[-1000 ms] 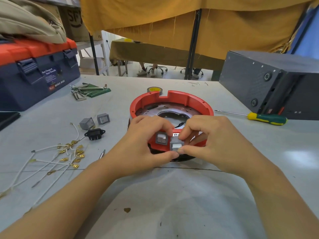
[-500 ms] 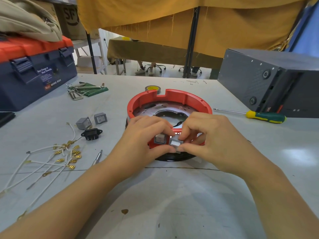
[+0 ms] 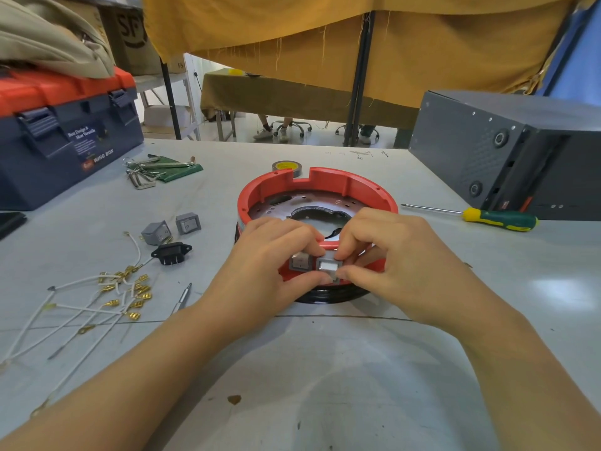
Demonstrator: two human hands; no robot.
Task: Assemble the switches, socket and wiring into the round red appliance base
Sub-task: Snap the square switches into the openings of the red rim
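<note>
The bench (image 3: 325, 369) carries the round red base (image 3: 317, 187) at centre; the base appears rigid and heavy enough to stay put under pressure. The left hand (image 3: 270, 255) and right hand (image 3: 390, 252) work its 6 o'clock wall, fingers clamped on a grey switch (image 3: 327, 266) beside one already seated (image 3: 300, 262). The switch looks small, stiff and smooth, best gripped by its frame. Open bench lies towards 6 o'clock. Spare switches (image 3: 172, 227), socket (image 3: 171, 252) and wires (image 3: 97, 304) lie at 9 o'clock, a screwdriver (image 3: 487, 218) at 3 o'clock.

Toolbox (image 3: 65, 138), screwdriver (image 3: 497, 219), tape roll (image 3: 287, 166) on table (image 3: 325, 369).
</note>
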